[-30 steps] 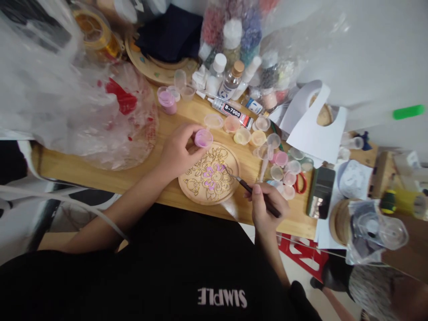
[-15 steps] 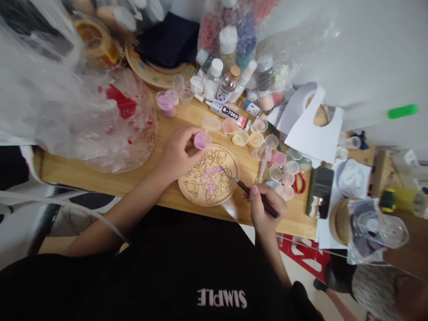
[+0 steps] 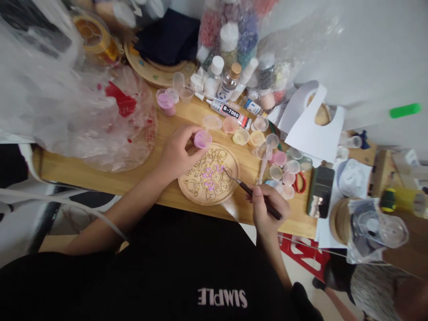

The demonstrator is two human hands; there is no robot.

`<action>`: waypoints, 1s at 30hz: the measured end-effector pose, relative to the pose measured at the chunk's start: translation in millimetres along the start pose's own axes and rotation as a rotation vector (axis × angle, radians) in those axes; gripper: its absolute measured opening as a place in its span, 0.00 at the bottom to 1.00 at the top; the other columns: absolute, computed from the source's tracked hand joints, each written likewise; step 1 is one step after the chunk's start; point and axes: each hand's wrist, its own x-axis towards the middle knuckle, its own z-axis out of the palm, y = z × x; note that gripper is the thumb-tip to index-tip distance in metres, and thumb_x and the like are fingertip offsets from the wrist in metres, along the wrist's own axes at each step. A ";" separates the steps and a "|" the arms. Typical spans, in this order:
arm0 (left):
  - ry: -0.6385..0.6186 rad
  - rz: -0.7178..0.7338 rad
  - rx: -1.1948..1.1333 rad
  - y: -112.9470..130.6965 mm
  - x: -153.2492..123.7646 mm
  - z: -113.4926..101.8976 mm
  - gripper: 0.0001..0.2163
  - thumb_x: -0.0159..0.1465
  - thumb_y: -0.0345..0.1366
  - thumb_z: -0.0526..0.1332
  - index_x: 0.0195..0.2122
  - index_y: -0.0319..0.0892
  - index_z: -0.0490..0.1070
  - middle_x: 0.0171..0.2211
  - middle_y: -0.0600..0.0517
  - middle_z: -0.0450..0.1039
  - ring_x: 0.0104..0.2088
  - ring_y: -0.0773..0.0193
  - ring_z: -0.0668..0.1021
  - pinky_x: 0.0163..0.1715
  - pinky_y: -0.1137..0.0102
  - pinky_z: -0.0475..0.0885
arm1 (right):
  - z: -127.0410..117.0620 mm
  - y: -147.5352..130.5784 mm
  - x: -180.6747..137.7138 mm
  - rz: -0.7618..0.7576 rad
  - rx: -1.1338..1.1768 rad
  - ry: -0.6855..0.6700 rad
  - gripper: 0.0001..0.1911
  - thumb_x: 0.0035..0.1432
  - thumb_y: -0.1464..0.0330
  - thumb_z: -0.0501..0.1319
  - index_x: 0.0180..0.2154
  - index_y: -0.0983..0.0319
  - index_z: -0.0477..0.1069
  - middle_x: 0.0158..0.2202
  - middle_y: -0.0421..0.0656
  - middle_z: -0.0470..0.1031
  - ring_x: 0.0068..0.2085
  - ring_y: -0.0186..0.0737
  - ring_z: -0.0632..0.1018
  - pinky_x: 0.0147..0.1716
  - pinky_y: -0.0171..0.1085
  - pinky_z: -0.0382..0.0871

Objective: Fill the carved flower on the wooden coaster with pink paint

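Note:
A round wooden disc [image 3: 208, 176] with gold outlines and purple-filled petals lies near the table's front edge. My left hand [image 3: 177, 151] pinches a small cup of purple paint [image 3: 202, 139] at the disc's upper left rim. My right hand [image 3: 267, 209] grips a thin dark tool [image 3: 254, 194] like a pen. Its fine tip rests on the right part of the disc's pattern.
Several small paint cups [image 3: 279, 167] cluster right of the disc. A B-7000 glue tube [image 3: 231, 111], bottles [image 3: 230, 80] and bead bags stand behind. A crumpled plastic bag [image 3: 76, 111] covers the left. A phone [image 3: 320, 191], red scissors [image 3: 301, 183] and white card [image 3: 310, 125] lie right.
The tool's tip has shifted slightly on the disc. Both hands stay almost where they were; the view moved a little.

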 end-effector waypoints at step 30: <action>-0.055 -0.091 0.023 7.9 1.0 -4.0 0.12 0.68 0.34 0.69 0.51 0.46 0.76 0.49 0.48 0.85 0.48 0.54 0.85 0.54 0.60 0.83 | 2.3 -0.9 1.9 -0.008 -0.014 0.001 0.17 0.77 0.63 0.65 0.31 0.57 0.80 0.24 0.38 0.83 0.23 0.37 0.82 0.23 0.35 0.75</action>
